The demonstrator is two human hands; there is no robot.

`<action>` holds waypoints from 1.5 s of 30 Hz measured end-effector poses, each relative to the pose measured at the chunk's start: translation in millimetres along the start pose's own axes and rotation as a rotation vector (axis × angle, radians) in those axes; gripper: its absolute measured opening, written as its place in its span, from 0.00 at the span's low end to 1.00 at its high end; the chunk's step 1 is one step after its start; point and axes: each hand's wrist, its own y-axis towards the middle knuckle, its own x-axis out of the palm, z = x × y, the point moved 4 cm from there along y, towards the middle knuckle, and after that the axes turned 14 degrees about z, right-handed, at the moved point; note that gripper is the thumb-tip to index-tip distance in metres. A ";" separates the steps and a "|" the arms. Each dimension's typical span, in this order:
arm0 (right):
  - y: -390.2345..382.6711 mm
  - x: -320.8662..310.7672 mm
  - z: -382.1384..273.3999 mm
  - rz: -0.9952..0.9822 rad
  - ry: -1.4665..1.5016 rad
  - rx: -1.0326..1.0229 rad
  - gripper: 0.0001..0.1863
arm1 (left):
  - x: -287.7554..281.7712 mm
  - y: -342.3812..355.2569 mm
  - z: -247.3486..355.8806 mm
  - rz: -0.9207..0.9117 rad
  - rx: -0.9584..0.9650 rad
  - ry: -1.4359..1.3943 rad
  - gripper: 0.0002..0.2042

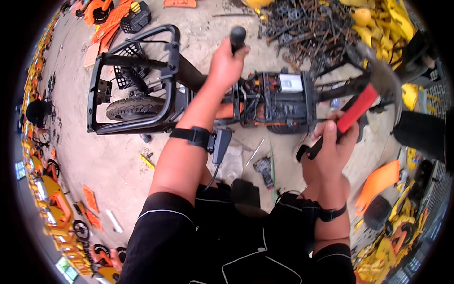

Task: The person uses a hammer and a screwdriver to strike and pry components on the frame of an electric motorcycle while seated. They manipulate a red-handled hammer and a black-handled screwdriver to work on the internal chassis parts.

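My left hand (228,66) is closed around an upright black grip (238,38) above the middle of a scooter frame (170,78), which lies across the floor with a wheel (127,110) at its left and an exposed boxy section (288,102) with a silver panel. My right hand (335,139) grips a hammer by its red and black handle (354,106); the metal head (385,78) points up and right, over the frame's right end. Whatever the lower end of the grip in my left hand joins is hidden behind the hand.
Rusty metal bars (302,33) and yellow plastic panels (385,26) are heaped at the back right. Orange pieces (106,21) lie back left, an orange panel (378,182) at right. A row of yellow scooters (54,203) lines the left. Small loose parts (262,170) lie near me.
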 end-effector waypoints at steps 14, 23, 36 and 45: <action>53.3 113.9 -126.0 -0.394 -0.602 -0.259 0.18 | -19.7 0.8 8.4 -0.022 -0.027 -0.063 0.13; 63.5 139.4 -143.4 -0.451 -0.944 -0.408 0.23 | -28.6 -0.3 6.2 -0.042 -0.002 -0.005 0.14; 45.0 126.4 -159.1 -0.211 -0.492 -0.253 0.21 | -27.7 -0.6 6.9 -0.063 -0.018 0.017 0.14; 53.9 154.1 -184.7 -0.358 -0.745 -0.432 0.21 | -30.4 4.4 4.8 -0.020 -0.019 0.035 0.13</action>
